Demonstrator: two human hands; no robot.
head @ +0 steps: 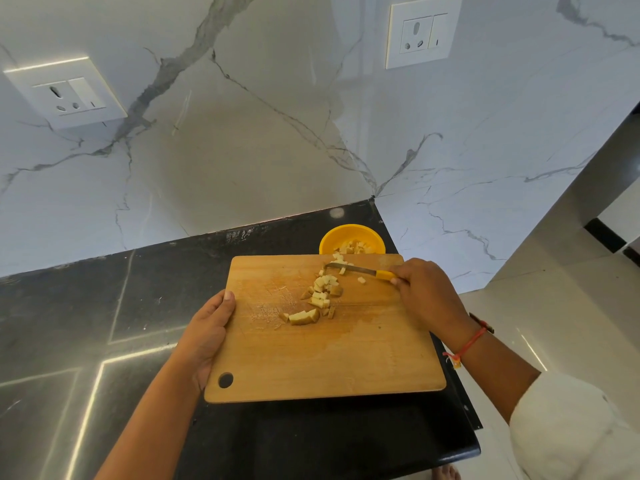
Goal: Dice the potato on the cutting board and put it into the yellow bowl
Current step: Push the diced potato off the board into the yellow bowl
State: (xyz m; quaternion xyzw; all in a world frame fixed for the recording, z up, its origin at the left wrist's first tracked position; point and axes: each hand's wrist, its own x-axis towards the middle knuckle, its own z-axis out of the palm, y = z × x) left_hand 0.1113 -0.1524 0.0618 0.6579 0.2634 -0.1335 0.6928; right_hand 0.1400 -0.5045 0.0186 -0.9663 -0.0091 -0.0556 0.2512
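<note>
Potato dice (322, 296) lie between left hand (207, 330), apparently gripping cutting board (329, 358), and right hand (426, 292) clutching knife (360, 270).

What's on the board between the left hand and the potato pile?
Nothing: in the head view only bare, knife-scored cutting board lies between the left hand and the potato pile.

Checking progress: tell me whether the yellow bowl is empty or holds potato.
Not empty. Pale potato cubes show inside the yellow bowl, behind the cutting board's far edge; how full it is cannot be told.
</note>
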